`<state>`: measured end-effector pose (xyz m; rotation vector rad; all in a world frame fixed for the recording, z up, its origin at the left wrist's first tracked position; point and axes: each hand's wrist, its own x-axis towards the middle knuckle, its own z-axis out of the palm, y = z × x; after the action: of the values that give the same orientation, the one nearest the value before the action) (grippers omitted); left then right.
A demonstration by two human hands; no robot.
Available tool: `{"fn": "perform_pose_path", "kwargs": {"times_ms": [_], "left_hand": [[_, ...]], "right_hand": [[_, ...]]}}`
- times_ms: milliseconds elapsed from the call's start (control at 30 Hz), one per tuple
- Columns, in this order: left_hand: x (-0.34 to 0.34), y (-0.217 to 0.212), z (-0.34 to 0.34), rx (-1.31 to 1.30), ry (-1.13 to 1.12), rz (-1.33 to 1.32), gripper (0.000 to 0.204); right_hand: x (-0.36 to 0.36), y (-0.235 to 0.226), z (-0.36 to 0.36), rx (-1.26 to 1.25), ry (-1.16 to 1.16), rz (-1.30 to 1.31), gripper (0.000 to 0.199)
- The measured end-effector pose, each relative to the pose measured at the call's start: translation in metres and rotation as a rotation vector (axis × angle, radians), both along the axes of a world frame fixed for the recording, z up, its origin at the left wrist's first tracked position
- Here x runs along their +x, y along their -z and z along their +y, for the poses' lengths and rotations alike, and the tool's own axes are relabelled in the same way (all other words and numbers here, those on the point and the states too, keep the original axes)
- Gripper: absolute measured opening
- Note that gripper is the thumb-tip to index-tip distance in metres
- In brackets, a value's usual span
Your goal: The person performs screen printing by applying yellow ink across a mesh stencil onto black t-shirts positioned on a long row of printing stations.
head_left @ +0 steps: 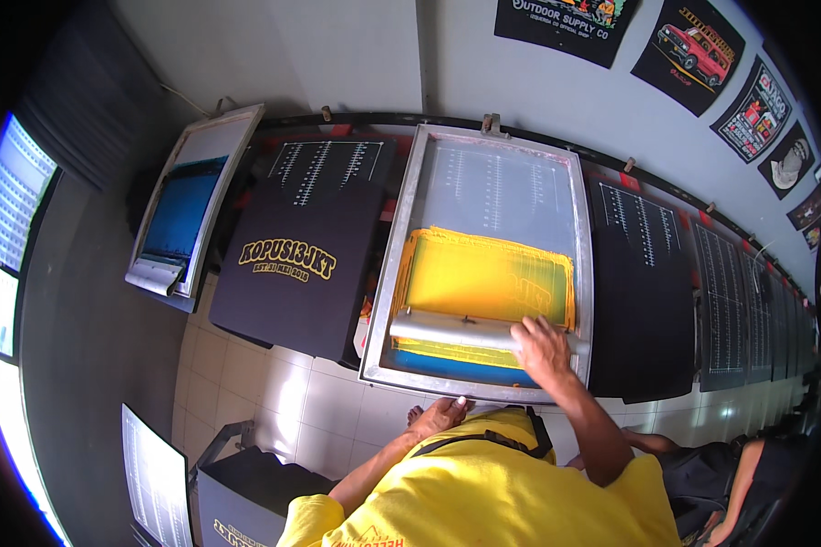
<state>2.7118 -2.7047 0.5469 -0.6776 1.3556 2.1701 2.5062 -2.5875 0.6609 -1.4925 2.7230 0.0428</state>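
A silkscreen frame [586,264] with a pale metal border lies flat over a printing board in front of me. Yellow ink [465,273] covers the middle of its mesh, and a blue band [429,365] shows at the near end. My right hand [543,351] is closed around the right part of a silver squeegee [447,330], which lies across the mesh with yellow ink on both sides of it. My left hand [442,415] is closed at the frame's near edge, thumb up against it; its other fingers are partly hidden.
To the left, a black shirt panel [283,310] with a yellow print lies on a board. Beyond it a second screen [246,146] with blue mesh stands tilted, a squeegee [155,275] at its lower end. More black boards [643,310] run right. Another person's arm [743,483] shows at lower right.
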Motion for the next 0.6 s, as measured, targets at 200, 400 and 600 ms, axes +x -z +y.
{"fn": "perform_pose_path", "kwargs": {"times_ms": [200, 400, 600], "left_hand": [[0.001, -0.019, -0.011, 0.081, 0.025, 0.03, 0.047], [0.01, -0.065, -0.044, -0.183, -0.002, 0.308, 0.048], [-0.018, -0.117, -0.113, -1.575, 0.301, 0.605, 0.052]], "right_hand": [[0.037, -0.01, 0.015, -0.042, -0.025, 0.056, 0.022], [0.05, -0.003, 0.016, -0.058, -0.025, 0.168, 0.015], [0.048, 0.0, 0.02, -0.097, 0.026, 0.153, 0.025]]}}
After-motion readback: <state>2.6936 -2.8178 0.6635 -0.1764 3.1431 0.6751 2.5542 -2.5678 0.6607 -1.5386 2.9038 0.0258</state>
